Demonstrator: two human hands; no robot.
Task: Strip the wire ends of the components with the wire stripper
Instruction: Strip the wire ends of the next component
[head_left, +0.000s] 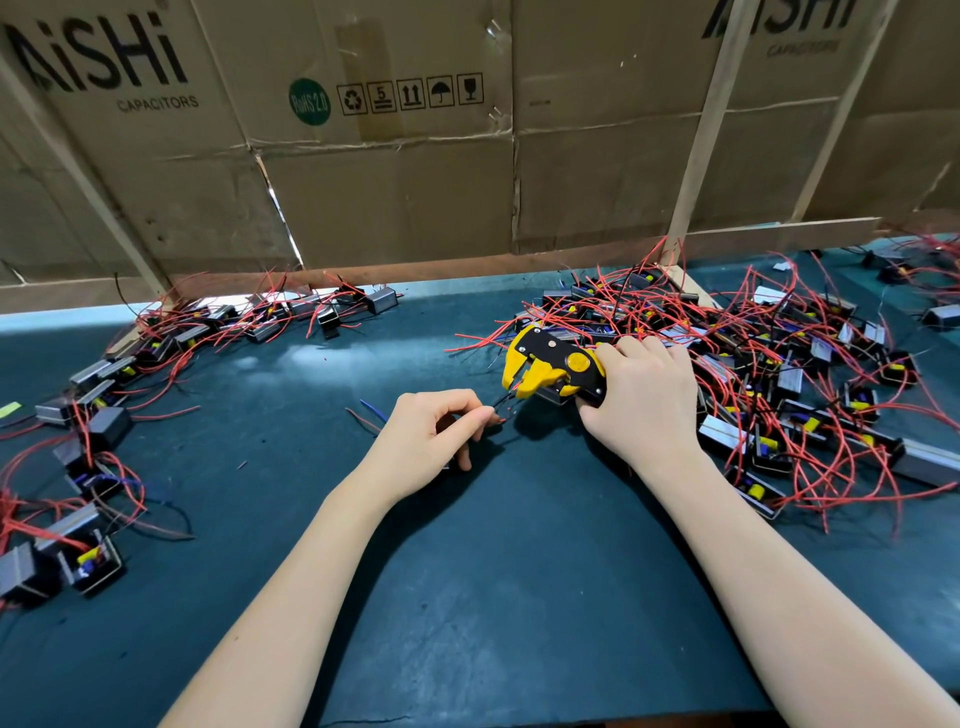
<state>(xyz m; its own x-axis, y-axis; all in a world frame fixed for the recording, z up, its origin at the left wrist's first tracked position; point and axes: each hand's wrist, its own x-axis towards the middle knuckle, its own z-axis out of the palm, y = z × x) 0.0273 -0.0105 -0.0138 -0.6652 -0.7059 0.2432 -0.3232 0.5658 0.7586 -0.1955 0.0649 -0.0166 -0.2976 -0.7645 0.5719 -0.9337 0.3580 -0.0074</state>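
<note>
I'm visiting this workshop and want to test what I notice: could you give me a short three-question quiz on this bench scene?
1. True or false: the wire stripper is gripped by the right hand.
2. What do the fingers of the left hand pinch? A) a red wire end at the stripper's mouth B) a strip of tape C) a screwdriver
3. On which side of the green mat does the bigger, denser pile of components lie?

Key: 1 true. 2 A. 3 The right side; a thinner scatter curves along the left.
</note>
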